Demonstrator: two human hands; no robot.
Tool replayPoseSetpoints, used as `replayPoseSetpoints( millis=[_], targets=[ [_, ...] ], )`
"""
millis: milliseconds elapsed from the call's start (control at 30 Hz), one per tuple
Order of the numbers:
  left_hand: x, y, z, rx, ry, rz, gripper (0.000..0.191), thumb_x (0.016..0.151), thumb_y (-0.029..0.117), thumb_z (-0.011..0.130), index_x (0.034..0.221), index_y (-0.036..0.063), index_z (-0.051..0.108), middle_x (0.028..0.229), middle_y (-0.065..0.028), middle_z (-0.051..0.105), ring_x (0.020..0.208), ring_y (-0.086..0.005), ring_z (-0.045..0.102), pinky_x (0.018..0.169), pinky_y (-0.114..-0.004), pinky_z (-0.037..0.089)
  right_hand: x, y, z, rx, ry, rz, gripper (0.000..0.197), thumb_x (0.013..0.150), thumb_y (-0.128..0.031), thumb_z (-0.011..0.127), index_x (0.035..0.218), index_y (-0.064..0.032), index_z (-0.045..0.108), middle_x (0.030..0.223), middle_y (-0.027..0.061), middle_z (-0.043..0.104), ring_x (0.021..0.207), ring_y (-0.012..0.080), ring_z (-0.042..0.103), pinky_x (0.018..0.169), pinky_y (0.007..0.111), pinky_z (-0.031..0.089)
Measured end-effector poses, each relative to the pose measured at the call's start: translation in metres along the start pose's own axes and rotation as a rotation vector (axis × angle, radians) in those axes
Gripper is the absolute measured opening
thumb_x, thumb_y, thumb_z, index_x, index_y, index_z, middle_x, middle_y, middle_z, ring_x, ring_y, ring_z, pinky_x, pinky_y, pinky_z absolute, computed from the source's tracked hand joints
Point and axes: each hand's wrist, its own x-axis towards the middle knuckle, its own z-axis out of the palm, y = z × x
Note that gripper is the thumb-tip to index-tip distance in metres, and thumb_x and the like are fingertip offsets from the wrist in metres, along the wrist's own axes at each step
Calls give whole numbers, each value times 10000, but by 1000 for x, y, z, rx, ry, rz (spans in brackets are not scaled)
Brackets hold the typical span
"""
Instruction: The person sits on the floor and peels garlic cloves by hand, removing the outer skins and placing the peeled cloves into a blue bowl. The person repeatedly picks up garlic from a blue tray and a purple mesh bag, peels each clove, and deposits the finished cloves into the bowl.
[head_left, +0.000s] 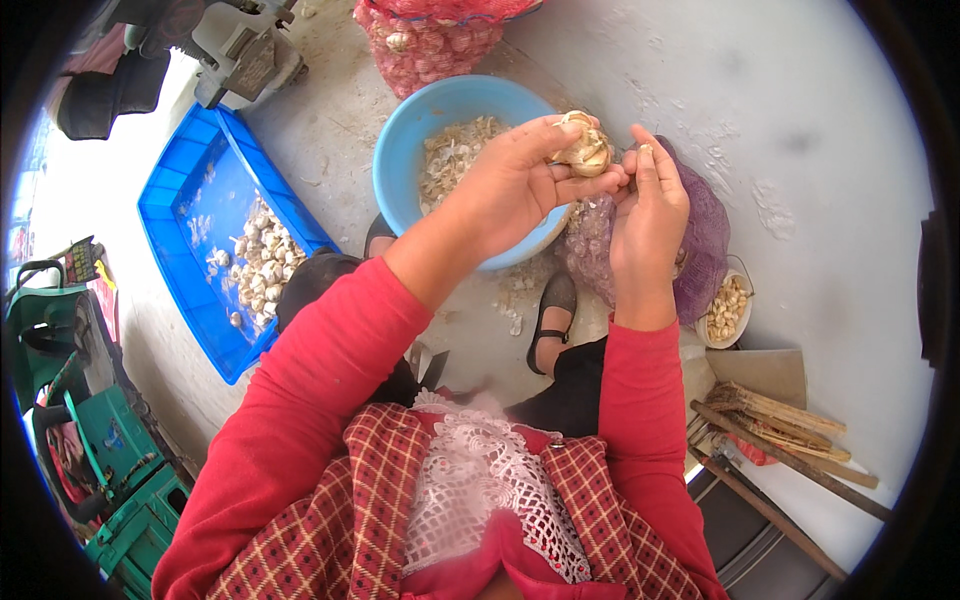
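My left hand (525, 169) grips a garlic bulb (586, 150) with its cloves exposed, above the right rim of a light blue plastic basin (391, 161). Close beside it, my right hand (651, 202) pinches a small pale piece, likely a garlic clove (645, 152), between thumb and finger. Papery garlic skins (454, 161) lie in the basin. Below my right hand is a purple mesh sack (705, 225) with garlic inside, partly hidden by that hand.
Garlic bulbs (266, 262) lie in a blue plastic crate (161, 217) at left. A red mesh sack of garlic (431, 49) stands beyond the basin. At right are a small white bucket of cloves (726, 311) and wooden sticks (795, 450). Green toolboxes (127, 457) stand at lower left.
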Motion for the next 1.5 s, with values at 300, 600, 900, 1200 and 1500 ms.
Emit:
replayPoseSetpoints(
  millis=[300,600,900,1200,1500],
  targets=[
    [2,0,3,14,189,44,250,1025,188,612,1194,10,565,1210,-205,624,1117,-348,669,1063,-465,539,-3,-3,-3,-124,-60,-72,179,1030,-164,637,1045,8,685,762,4,605,622,69,517,559,218,428],
    [-1,-2,1,190,150,-11,253,1035,184,636,1238,41,587,1143,-111,649,1059,-216,666,955,-362,568,-11,0,1,-149,-178,-80,209,1015,-192,683,890,-37,621,711,-23,587,598,33,492,533,192,392],
    [-5,0,8,503,107,43,207,965,92,720,1110,-32,640,972,-106,708,854,-159,710,796,-299,609,-9,5,-2,-209,-221,-62,274,1039,-229,649,825,-62,619,661,-63,516,589,12,428,513,201,333],
    [-8,-2,8,579,162,46,199,978,177,707,1064,9,647,1044,-94,695,931,-170,691,780,-313,586,-12,17,6,-210,-204,-100,329,1069,-235,588,784,-69,574,646,-73,466,584,16,388,515,223,319],
    [-5,8,-4,393,301,56,209,1013,294,676,994,89,646,996,-68,707,895,-158,700,740,-304,575,-12,5,-11,-255,-377,149,306,1070,-259,571,863,-39,622,716,-26,550,654,65,500,592,234,404]
  ],
)
